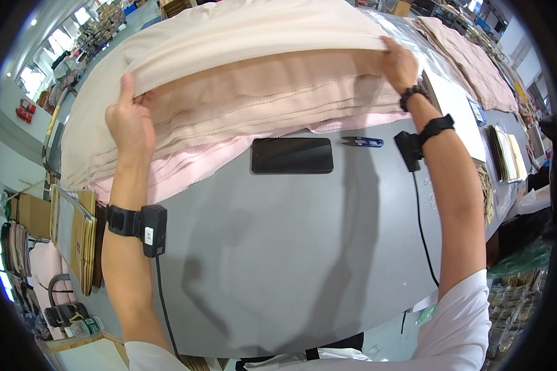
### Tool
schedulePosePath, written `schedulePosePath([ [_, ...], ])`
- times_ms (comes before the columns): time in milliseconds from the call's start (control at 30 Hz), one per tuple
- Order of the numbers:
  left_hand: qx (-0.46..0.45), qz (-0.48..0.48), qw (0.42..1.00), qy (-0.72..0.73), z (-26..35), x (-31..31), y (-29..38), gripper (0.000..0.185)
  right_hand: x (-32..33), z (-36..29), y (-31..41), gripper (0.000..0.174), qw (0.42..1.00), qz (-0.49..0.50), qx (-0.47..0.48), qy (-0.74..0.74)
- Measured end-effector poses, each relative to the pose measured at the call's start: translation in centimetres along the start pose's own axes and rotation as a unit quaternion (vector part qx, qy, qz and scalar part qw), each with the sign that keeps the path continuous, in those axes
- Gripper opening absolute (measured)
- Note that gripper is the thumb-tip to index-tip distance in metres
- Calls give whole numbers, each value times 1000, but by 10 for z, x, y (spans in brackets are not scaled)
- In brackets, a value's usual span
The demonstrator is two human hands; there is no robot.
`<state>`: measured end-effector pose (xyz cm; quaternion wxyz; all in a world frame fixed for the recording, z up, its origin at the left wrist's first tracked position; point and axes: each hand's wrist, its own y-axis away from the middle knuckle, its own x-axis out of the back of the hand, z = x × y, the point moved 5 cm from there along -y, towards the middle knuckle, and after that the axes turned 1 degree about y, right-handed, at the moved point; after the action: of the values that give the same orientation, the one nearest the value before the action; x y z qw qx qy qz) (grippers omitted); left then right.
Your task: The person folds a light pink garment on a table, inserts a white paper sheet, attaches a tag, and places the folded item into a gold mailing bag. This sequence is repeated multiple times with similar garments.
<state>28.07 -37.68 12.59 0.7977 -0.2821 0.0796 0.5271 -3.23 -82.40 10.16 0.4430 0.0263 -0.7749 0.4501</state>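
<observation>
My left hand (132,116) grips the left end of the near edge of a cream fabric piece (260,37), thumb on top. Near the other end of that edge, my right hand (399,62) has its fingers closed on the cloth. The edge is raised between both hands. Beneath it lies a stack of beige fabric layers (269,106) with serrated edges, over pink fabric layers (199,162). A black smartphone (292,156) lies just in front of the stack. To its right are blue thread snips (363,142).
The grey table (278,259) curves around me. At its left edge stand cardboard folders (81,241); at the right lie a white board (457,116), fabric swatches (508,155) and folded pink fabric (473,65). Black cables hang from the devices strapped to both forearms.
</observation>
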Motion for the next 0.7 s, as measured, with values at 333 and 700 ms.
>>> schedulePosePath([
  [333,67,94,990,85,-49,48,-13,38,179,122,52,52,952,98,209,-200],
  [700,102,186,973,87,-15,171,-69,43,296,326,177,39,945,87,-153,-276],
])
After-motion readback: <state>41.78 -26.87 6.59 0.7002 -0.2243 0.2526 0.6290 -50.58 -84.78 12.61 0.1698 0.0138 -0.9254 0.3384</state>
